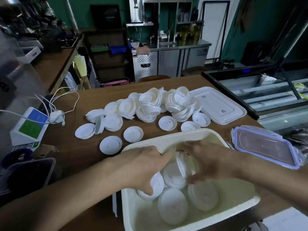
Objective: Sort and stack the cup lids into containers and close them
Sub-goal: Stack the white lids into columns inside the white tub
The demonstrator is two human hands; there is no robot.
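Note:
A cream rectangular container (236, 206) sits at the near edge of the wooden table, with several white cup lids lying inside it. My left hand (141, 165) reaches into the container and grips a stack of lids (156, 185) near its left wall. Also inside it, my right hand (210, 159) is closed around an upright stack of lids (184, 164). Behind the container, a pile of white lids (150, 107) and several loose single lids spread across the table. The container's flat white cover (218, 104) lies at the back right.
A clear lid with purple clips (265, 145) rests on a container at the right. A white box with charger cables (31, 125) is at the left. A dark tray (28, 174) sits near left. A glass display case (266, 90) borders the table's right side.

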